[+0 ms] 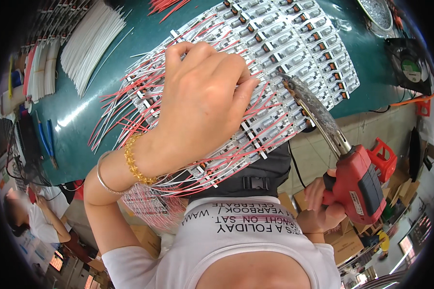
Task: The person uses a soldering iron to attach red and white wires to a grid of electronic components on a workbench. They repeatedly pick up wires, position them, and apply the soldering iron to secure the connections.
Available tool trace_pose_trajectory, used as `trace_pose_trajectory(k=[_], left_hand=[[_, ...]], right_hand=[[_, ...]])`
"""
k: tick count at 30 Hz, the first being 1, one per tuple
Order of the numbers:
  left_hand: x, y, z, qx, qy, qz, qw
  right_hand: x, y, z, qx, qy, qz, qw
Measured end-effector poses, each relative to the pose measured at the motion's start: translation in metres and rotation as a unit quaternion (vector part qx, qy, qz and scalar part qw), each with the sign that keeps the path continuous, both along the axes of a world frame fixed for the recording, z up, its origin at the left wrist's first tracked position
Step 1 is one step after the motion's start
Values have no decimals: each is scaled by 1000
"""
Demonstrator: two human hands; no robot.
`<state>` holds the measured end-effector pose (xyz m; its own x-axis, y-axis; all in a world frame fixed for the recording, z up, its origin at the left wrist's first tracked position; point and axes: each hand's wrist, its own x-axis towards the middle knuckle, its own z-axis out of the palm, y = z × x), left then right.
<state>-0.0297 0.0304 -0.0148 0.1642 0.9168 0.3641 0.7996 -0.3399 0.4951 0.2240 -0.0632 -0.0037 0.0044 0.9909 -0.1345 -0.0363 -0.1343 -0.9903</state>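
Note:
My left hand [202, 101] rests with curled fingers on a large white panel of small circuit boards [294, 45], pressing down red and white wires [125, 108] that fan out to the left. Whether the fingers pinch a wire is hidden. My right hand [320, 207] grips a red soldering gun [359, 180] by its handle. The gun's crusted metal tip [291, 84] touches the panel just right of my left fingers.
The panel lies on a green table [82, 120]. Bundles of white wires [89, 43] and blue-handled pliers [46, 139] lie at the left. A black fan [410, 65] and a round dish [378, 12] stand at the right. Another person [29, 219] sits at lower left.

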Motion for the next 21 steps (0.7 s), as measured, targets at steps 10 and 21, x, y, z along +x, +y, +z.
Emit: trace_pose_trajectory(k=[10, 21], left_hand=[[2, -2, 2, -17, -70, -15, 997], [8, -5, -2, -2, -15, -35, 999]], right_hand=[[9, -1, -2, 11, 17, 21, 1000], [20, -1, -14, 60, 66, 66, 994]])
